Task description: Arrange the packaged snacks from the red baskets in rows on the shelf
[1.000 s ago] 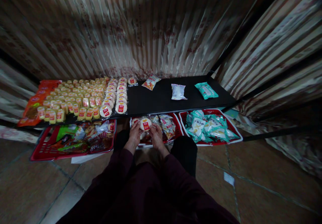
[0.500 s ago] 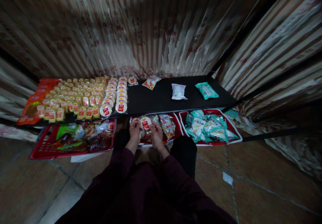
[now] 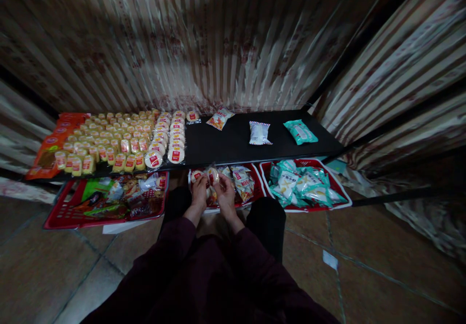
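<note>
Scanning from the left, I record orange packets (image 3: 51, 147) ending the black shelf (image 3: 222, 144), then rows of yellow packets (image 3: 109, 142) and columns of round white packets (image 3: 176, 142). The left hand (image 3: 198, 193) extends forward, fingers curled, gripping a tilted round packet (image 3: 213, 173) jointly with the right hand (image 3: 225, 195), whose fingers bend inward from the opposite side. That packet is held over the middle basket (image 3: 258, 182). At far right, a red basket (image 3: 339, 183) contains teal bags (image 3: 313, 188).

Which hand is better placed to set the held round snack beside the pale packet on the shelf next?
Probably the right hand: it's nearer the pale packet, and its fingers are at the round snack.
</note>
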Motion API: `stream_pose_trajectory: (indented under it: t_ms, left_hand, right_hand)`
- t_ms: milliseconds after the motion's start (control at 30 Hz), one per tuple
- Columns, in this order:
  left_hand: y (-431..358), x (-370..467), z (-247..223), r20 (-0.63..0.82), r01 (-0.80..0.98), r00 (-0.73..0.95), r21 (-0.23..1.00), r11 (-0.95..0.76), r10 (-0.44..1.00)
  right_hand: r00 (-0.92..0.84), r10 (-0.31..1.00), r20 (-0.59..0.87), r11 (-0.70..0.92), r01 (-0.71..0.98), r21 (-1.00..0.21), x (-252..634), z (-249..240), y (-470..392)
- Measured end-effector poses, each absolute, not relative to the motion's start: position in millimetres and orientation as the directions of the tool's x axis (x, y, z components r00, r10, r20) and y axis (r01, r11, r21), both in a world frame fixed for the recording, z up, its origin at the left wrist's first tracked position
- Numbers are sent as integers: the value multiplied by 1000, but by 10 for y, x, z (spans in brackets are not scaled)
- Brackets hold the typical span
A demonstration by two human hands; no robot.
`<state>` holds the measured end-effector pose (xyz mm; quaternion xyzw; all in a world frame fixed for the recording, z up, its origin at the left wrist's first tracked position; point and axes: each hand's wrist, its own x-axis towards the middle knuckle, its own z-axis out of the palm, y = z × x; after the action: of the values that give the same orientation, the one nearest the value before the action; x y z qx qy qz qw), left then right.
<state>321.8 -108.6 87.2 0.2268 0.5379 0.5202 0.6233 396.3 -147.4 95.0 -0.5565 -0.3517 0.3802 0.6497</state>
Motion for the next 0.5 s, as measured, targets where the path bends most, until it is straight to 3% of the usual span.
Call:
stream_pose_trajectory:
  t_ms: [200,500]
  left_hand:
    - [-1165,3236,985,-452,-546,55,733,405,890]
    - [-1187,3201,1058,-460,-608,107,671,424,882]
  right_hand:
    - [422,879,223,136,227,-964,3960,939,-1481]
    - [290,861,419,193,575,-795,3855,893,-1517]
